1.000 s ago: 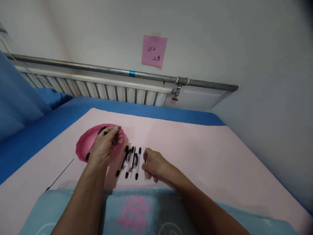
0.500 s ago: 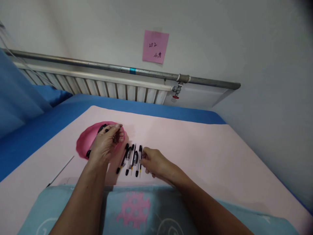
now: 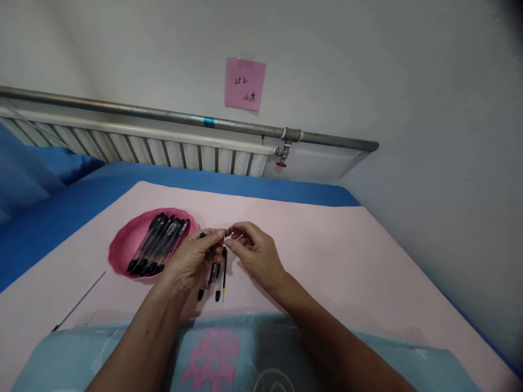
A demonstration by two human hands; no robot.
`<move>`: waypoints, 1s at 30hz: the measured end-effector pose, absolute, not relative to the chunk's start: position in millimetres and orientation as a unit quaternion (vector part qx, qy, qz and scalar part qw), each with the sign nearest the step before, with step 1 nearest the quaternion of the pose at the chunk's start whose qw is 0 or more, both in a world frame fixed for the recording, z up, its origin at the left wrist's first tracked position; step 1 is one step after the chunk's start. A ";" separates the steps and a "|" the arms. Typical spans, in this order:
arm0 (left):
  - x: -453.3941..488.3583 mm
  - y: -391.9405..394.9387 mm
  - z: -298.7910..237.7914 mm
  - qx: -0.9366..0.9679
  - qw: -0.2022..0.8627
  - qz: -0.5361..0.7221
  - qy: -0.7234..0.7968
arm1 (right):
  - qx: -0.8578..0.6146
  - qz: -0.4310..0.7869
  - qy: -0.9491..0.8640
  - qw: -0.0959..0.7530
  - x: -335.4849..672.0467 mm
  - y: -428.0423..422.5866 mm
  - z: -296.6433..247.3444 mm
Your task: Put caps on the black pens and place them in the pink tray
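Note:
My left hand (image 3: 192, 261) and my right hand (image 3: 253, 253) meet above a pink sheet (image 3: 347, 261), fingertips pinched together on a small thin part I cannot make out. My left hand also seems to grip a black pen. Under the hands several black-capped clear pens (image 3: 219, 277) lie side by side on the sheet. To the left a pink dish (image 3: 122, 250) holds several more black pens (image 3: 157, 245).
A thin white stick (image 3: 77, 301) lies on the sheet at the left. A light blue patterned cloth (image 3: 212, 359) covers the near edge. Blue bedding (image 3: 81, 190), a radiator (image 3: 163, 149), a pipe and a pink sticky note (image 3: 244, 83) on the wall are behind.
My left hand left the pink dish and moved right; my right hand rose from the row of pens. Both now meet above the pens, and the dish's pens are uncovered.

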State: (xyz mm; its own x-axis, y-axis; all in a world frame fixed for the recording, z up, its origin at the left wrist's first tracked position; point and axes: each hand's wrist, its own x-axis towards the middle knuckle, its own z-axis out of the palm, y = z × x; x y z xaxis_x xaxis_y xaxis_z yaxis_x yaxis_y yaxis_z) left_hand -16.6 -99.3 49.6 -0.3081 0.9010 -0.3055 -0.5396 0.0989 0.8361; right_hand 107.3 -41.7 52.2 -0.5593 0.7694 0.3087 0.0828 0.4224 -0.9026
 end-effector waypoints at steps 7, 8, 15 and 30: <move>-7.2 -94.1 36.9 0.188 0.569 0.638 0.485 | -0.261 0.266 -0.865 0.337 112.6 -40.0 51.2; -6.1 -94.1 36.2 0.189 0.569 0.635 0.486 | -0.264 0.247 -0.874 0.324 112.6 -39.4 50.8; -8.7 -97.9 38.9 0.269 0.549 0.556 0.563 | -0.329 0.199 -0.903 0.190 113.5 -37.2 52.2; -29.8 -104.0 50.8 0.209 0.474 0.611 0.598 | -0.342 0.502 -0.791 -0.072 114.7 -54.3 32.1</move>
